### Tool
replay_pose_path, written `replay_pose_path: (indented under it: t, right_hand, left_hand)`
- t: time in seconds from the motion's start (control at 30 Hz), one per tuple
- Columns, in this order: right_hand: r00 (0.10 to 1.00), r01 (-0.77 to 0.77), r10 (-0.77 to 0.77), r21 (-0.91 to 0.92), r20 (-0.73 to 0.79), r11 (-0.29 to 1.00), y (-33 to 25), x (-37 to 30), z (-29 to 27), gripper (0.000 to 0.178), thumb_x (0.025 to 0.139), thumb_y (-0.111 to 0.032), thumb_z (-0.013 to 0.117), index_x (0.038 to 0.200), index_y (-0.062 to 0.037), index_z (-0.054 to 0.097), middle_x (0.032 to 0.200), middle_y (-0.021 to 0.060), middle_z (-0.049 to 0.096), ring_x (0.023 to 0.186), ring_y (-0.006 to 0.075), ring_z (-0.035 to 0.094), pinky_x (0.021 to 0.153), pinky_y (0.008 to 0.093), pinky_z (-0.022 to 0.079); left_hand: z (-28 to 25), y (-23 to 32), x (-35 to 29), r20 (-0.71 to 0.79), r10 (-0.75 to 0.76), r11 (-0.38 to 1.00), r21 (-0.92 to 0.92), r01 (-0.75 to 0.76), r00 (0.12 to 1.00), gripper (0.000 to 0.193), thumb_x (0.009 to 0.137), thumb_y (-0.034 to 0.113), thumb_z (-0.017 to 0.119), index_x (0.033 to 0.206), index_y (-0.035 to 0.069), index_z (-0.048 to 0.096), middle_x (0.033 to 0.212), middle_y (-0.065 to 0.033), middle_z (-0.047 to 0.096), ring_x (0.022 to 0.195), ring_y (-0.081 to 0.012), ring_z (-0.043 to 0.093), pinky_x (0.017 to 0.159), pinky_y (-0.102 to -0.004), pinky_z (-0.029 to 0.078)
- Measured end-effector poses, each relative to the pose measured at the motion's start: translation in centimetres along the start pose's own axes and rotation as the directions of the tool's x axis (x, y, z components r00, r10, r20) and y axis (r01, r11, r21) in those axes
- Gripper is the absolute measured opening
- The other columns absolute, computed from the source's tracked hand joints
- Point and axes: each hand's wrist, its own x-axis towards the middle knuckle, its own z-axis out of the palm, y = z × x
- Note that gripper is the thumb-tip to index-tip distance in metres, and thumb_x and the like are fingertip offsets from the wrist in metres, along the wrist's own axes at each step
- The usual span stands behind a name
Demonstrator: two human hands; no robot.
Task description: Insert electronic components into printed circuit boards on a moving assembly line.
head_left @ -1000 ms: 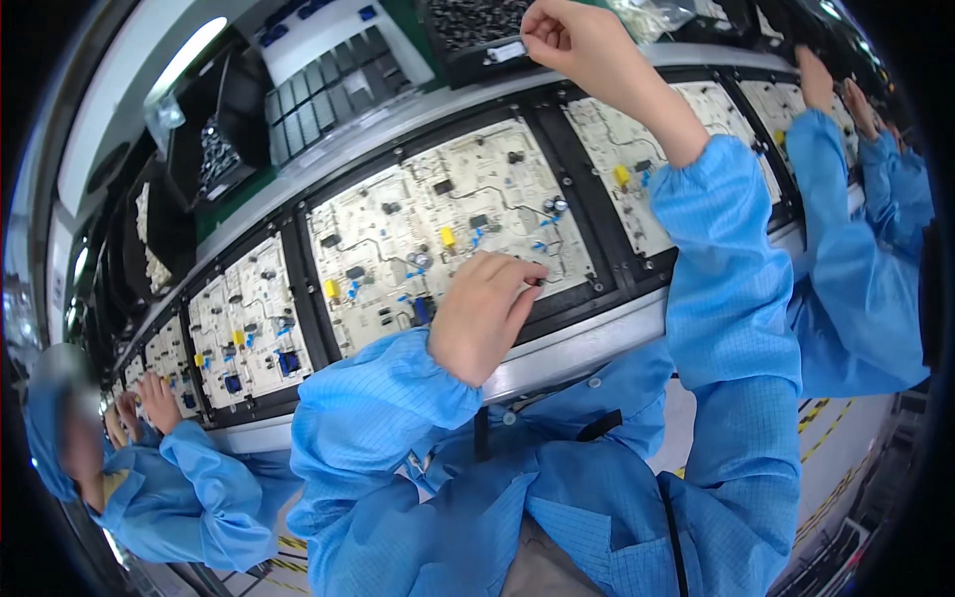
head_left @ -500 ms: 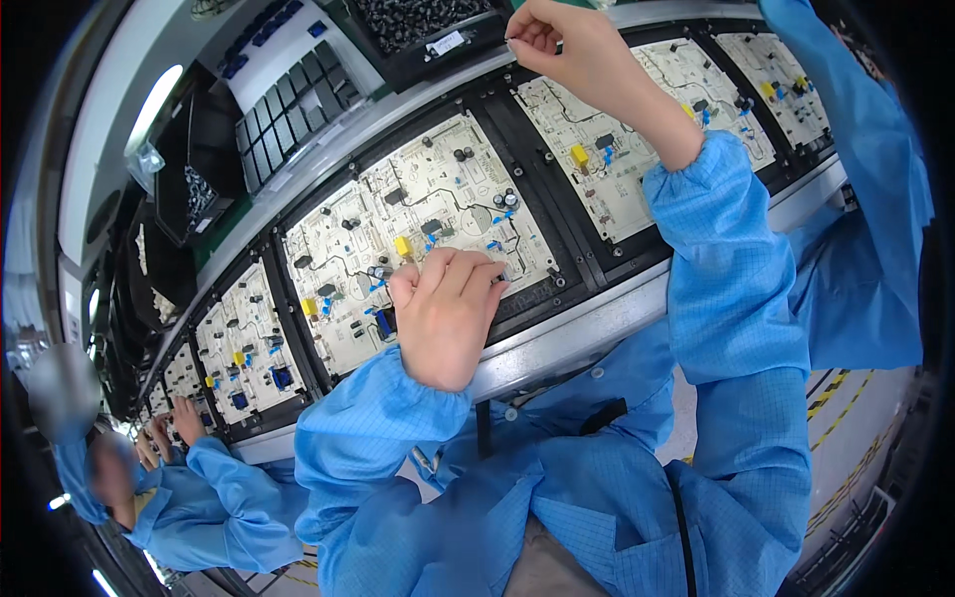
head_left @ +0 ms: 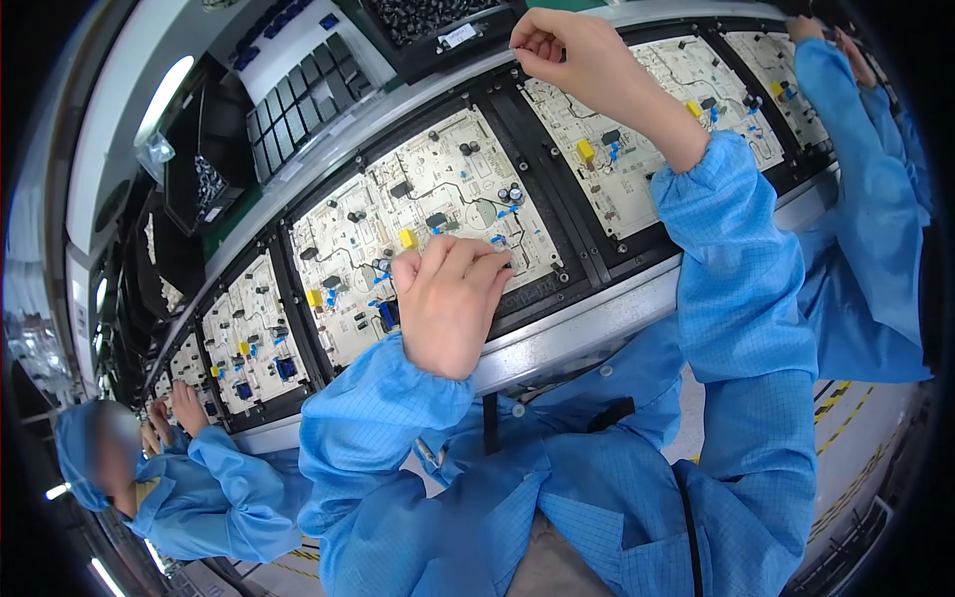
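My left hand (head_left: pixel 450 310) rests over the lower part of a pale circuit board (head_left: pixel 353 261), hiding some of it. Its fingers are curled, and a small dark part (head_left: pixel 508 265) shows between thumb and fingertip. Around it on the board stand a yellow block component (head_left: pixel 407 239), a dark blue component (head_left: pixel 388 315) and black round capacitors (head_left: pixel 469 148). My right hand (head_left: pixel 587 62) is raised over the upper edge of the neighbouring board (head_left: pixel 622 189), near the black bin. Its thumb and forefinger are pinched together; what they hold, if anything, is too small to make out.
Black frames (head_left: pixel 557 189) hold the boards in a row along a metal rail (head_left: pixel 577 313). Behind them stand a black bin of small black parts (head_left: pixel 418 15) and a tray of dark rectangular pieces (head_left: pixel 308 95). Co-workers in blue work at left (head_left: pixel 214 497) and right (head_left: pixel 865 199).
The view has shifted slightly. My hands keep nearly the same poses over the boards. At right the co-worker's arm has moved and the hands now show; at left the co-worker's head has turned.
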Motion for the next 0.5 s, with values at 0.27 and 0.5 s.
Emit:
replay_pose_path:
  t: [0.27, 0.5]
  right_hand:
    - [0.995, 0.038, -0.040, 0.027, 0.088, 0.999, -1.0, -0.4, 0.7, 0.012, 0.081, -0.004, 0.066, 0.093, -0.0006, 0.063, 0.085, 0.0089, 0.059, 0.076, 0.0187, 0.060, 0.071, 0.0290, 0.049]
    - [0.988, 0.068, -0.069, 0.007, 0.142, 0.998, -3.2, -1.9, 0.6, 0.008, 0.084, 0.000, 0.062, 0.092, 0.0004, 0.062, 0.085, 0.0084, 0.056, 0.072, 0.0191, 0.052, 0.066, 0.0290, 0.043]
  left_hand:
    - [-0.4, 0.1, 0.1, -0.027, 0.021, 0.999, 0.044, -0.020, 0.999, 0.018, 0.073, 0.021, 0.074, 0.089, 0.016, 0.068, 0.088, 0.0040, 0.062, 0.090, -0.0159, 0.055, 0.080, -0.0349, 0.033]
    - [-5.8, -4.8, 5.4, 0.063, 0.121, 0.989, 0.082, -0.126, 0.991, 0.028, 0.076, 0.030, 0.070, 0.098, 0.013, 0.066, 0.086, -0.0051, 0.061, 0.086, -0.0231, 0.061, 0.074, -0.0373, 0.046]
